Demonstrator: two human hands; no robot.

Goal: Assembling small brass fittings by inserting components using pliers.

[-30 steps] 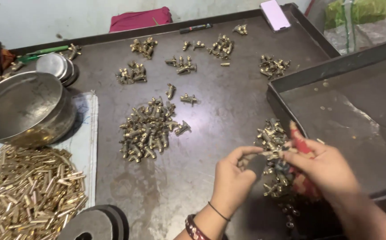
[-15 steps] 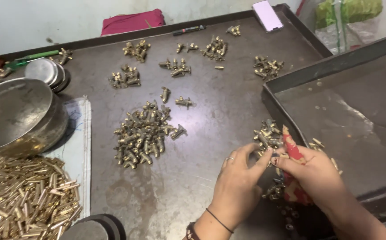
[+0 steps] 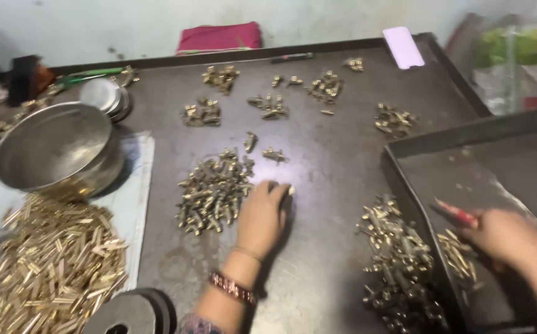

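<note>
I see a heap of small brass fittings (image 3: pixel 213 193) at table centre. My left hand (image 3: pixel 262 213) rests flat and unclenched at its four o'clock edge; my right hand (image 3: pixel 497 235) clasps a red-handled tool (image 3: pixel 457 213).

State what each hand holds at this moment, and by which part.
The right hand grips a red-handled tool by its handle end. The left hand rests by the middle pile of brass fittings; whether it grasps one cannot be told.
</note>
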